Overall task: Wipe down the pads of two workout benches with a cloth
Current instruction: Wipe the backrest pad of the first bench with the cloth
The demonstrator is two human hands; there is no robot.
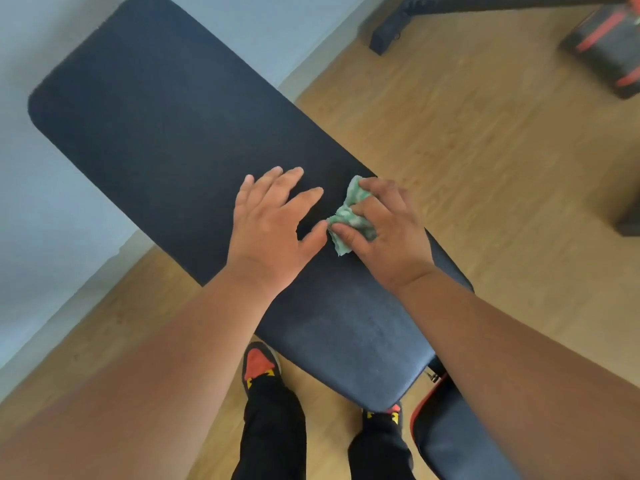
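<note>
Right hand (388, 230): I bunch the cloth (349, 216) on the pad (156, 133), near its right edge, to scrub.
Left hand (273, 220): fingers flat and spread on the pad, beside the cloth, bracing me.

Bright even daylight, soft shadows, wide-angle edge stretch, slight blur.

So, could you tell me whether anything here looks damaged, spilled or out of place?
Nothing stands out. The black bench pad looks whole, with no tear or spill showing. The right hand holds the crumpled green cloth on the pad, and the left hand rests flat beside it.
</note>
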